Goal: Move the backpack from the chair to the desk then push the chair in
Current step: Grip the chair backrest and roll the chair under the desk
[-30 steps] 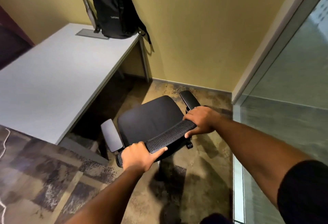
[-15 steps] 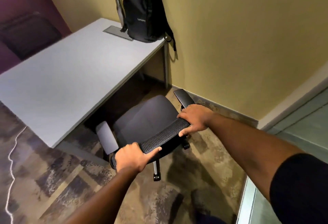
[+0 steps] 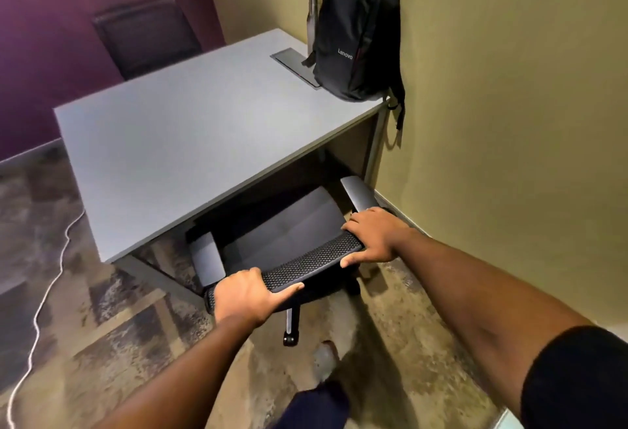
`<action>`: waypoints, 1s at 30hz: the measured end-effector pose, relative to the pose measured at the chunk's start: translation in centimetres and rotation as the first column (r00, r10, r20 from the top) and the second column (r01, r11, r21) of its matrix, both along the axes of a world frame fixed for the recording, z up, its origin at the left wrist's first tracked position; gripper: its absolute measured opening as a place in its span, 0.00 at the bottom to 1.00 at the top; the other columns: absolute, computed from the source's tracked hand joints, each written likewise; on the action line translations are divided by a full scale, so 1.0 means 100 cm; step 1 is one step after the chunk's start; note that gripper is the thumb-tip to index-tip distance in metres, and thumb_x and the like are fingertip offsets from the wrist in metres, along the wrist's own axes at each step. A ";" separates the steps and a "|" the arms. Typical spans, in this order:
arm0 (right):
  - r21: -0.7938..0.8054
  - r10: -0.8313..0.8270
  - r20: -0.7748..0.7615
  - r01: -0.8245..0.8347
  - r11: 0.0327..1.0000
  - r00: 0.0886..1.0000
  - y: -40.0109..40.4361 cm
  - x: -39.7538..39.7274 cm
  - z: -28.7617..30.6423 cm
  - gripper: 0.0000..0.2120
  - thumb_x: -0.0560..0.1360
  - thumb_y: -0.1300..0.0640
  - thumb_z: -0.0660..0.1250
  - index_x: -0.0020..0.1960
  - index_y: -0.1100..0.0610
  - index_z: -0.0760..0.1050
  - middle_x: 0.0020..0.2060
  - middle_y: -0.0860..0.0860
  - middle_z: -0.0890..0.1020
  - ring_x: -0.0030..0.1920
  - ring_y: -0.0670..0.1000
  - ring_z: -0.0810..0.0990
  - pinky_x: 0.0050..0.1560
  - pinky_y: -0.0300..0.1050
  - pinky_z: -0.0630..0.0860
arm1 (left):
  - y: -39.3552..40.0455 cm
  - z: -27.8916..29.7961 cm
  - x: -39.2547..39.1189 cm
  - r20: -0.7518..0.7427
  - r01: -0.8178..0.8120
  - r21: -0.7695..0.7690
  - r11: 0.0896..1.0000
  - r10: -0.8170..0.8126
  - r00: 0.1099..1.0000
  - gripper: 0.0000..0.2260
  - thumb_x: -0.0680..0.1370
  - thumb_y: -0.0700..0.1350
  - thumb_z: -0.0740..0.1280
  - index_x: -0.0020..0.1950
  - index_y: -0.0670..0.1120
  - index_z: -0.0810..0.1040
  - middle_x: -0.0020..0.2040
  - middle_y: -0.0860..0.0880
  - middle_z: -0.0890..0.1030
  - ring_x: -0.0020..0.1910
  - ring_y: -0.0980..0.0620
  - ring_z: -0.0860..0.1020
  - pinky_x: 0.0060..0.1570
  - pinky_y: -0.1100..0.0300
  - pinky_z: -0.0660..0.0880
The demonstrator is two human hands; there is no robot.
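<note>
**Both hands on the chair back, backpack up on the desk**

Left hand [image 3: 248, 296] wraps the near end of the mesh backrest [image 3: 312, 258], fingers curled over the top, thumb pressed along the rear edge. Right hand [image 3: 375, 235] clamps the far end, arm stretched long. The chair [image 3: 282, 231] sits with its seat front under the grey desk [image 3: 190, 136], armrests just at the edge. The black backpack [image 3: 356, 34] stands upright at the desk's far corner against the yellow wall [image 3: 509, 106], a strap hanging off the side. Patterned carpet [image 3: 102, 343] below, white cable [image 3: 40, 306] trailing left.
</note>
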State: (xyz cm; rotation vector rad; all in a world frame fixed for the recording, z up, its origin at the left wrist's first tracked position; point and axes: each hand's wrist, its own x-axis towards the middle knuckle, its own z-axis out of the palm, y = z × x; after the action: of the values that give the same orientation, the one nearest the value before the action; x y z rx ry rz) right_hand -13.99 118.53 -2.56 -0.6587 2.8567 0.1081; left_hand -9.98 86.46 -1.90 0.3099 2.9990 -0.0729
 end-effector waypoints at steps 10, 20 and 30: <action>0.022 -0.093 0.045 0.092 0.995 0.995 0.039 -0.123 0.001 0.59 0.63 0.14 0.36 0.79 0.52 0.63 0.74 0.55 0.70 0.76 0.58 0.64 0.80 0.64 0.49 | 0.054 -0.008 -0.108 -0.010 -0.147 0.017 0.989 0.148 0.989 0.44 0.60 0.88 0.43 0.38 0.51 0.75 0.35 0.51 0.81 0.38 0.48 0.82 0.32 0.56 0.74; 0.032 0.016 0.063 -0.018 0.999 0.998 0.041 -0.258 0.001 0.49 0.72 0.20 0.44 0.78 0.54 0.62 0.73 0.55 0.69 0.76 0.58 0.63 0.80 0.66 0.50 | 0.070 -0.009 -0.210 0.027 -0.292 0.054 0.955 0.291 0.956 0.46 0.59 0.89 0.45 0.41 0.51 0.78 0.36 0.53 0.80 0.38 0.49 0.81 0.35 0.55 0.79; -0.054 0.091 -0.101 -0.097 0.994 0.991 0.039 -0.289 -0.003 0.48 0.72 0.17 0.45 0.67 0.55 0.75 0.58 0.55 0.78 0.59 0.58 0.73 0.67 0.58 0.68 | 0.052 -0.005 -0.255 -0.005 -0.189 0.069 0.979 0.190 0.982 0.44 0.59 0.89 0.46 0.42 0.52 0.77 0.37 0.54 0.80 0.38 0.51 0.80 0.38 0.54 0.78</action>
State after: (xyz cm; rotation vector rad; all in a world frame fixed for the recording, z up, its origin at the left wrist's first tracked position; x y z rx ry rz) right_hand -42.84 122.38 -2.82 -0.8227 2.9326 0.0725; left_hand -35.49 91.66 -2.37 0.0283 3.0298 0.0465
